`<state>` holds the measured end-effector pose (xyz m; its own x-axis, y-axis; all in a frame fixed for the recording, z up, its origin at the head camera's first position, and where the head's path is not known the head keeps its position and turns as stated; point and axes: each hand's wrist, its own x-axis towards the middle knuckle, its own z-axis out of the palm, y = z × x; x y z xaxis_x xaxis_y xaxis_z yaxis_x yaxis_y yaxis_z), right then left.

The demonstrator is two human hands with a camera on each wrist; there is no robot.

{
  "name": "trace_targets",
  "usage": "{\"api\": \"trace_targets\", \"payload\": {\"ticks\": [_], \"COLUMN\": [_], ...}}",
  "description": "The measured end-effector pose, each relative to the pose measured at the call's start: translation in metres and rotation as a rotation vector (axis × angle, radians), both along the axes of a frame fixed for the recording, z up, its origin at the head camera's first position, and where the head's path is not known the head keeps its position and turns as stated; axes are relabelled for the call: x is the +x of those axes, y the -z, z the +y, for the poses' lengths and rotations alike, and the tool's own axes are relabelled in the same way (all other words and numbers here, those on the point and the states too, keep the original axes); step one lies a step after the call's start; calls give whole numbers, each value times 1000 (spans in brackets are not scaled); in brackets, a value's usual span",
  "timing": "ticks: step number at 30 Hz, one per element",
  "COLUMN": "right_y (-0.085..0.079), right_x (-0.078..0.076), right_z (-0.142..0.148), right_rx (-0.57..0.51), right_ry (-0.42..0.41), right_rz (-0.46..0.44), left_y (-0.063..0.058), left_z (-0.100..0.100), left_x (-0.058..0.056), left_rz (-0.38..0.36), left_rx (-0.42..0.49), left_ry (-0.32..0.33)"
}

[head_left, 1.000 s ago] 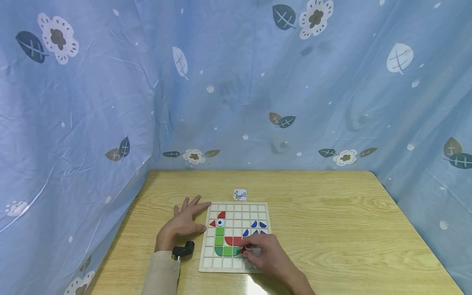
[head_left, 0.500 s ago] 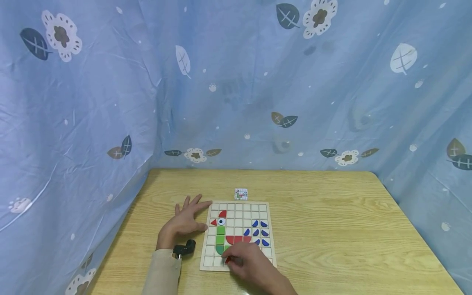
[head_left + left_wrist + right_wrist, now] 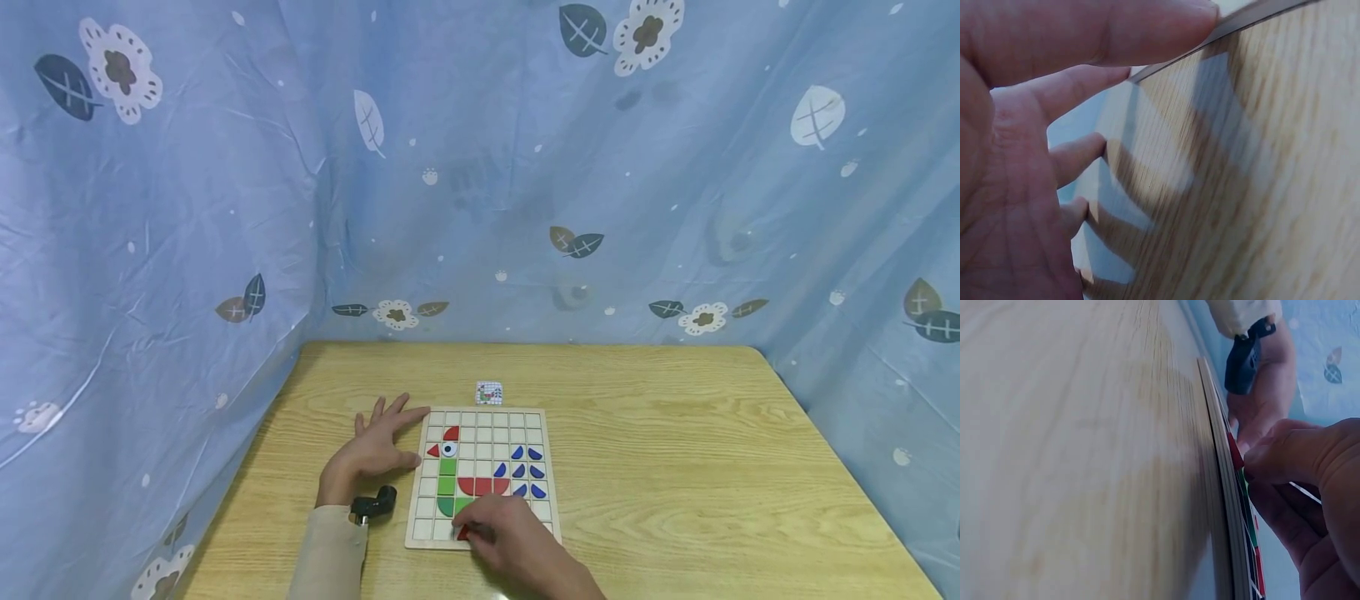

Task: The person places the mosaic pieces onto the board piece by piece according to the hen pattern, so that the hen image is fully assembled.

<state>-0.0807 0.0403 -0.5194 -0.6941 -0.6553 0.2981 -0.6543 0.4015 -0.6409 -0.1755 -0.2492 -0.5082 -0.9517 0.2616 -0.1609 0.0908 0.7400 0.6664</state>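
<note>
In the head view my right hand (image 3: 512, 540) pinches a red triangle piece (image 3: 463, 532) between thumb and fingers, low over the front rows of the wooden grid board (image 3: 415, 533). The same red piece (image 3: 1235, 451) shows at the fingertips in the right wrist view. Spread and straight, my left hand (image 3: 372, 446) has its thumb and index fingertip at the board's left edge; the other fingertips rest on the table. On the board, green squares (image 3: 447, 476), a white eye piece (image 3: 448, 450), red pieces (image 3: 483, 486) and blue pieces (image 3: 518, 471) form a bird. My right hand covers some front cells.
A small picture card (image 3: 489, 393) with a bird pattern lies behind the board. The wooden table (image 3: 660, 450) reaches far to the right. A blue flowered curtain (image 3: 465, 208) encloses the back and sides. A black wrist device (image 3: 375, 503) sits at my left sleeve.
My right hand has moved left and toward the board's front edge with the red triangle, uncovering more red and blue pieces. Over the last half second it has hardly shifted. My left hand stays put.
</note>
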Motion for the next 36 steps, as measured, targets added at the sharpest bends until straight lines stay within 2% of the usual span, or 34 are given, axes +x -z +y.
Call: {"api": "trace_targets", "payload": {"ticks": [3,10,19,24,26,29,31,33,36], "right_y": [0,0,0,-1,-2,-7,-15,-28,-54], "right_x": [0,0,0,-3,-7,-18,-27,-35,-47], "right_z": [-1,-3,-3,7,17,36,52,72,105], "right_rx": [-15,34,45,-24,-82,-136,-139,-116,-64], "right_ry": [-9,0,2,53,89,148,197,253,331], "right_rz": [7,19,14,-15,10,98,175,242,360], "left_y": [0,1,-1,1,1,-1,-8,-20,-50], "left_z": [1,2,4,4,4,-2,-6,-10,-15], "left_x": [0,1,0,-2,-2,2,7,13,22], "left_rz": [0,-6,-9,-16,-21,-8,5,36,108], "left_rx": [7,12,7,22,31,33,32,26,8], "left_ry": [-1,-5,-5,5,10,2,-15,-26,-35]}}
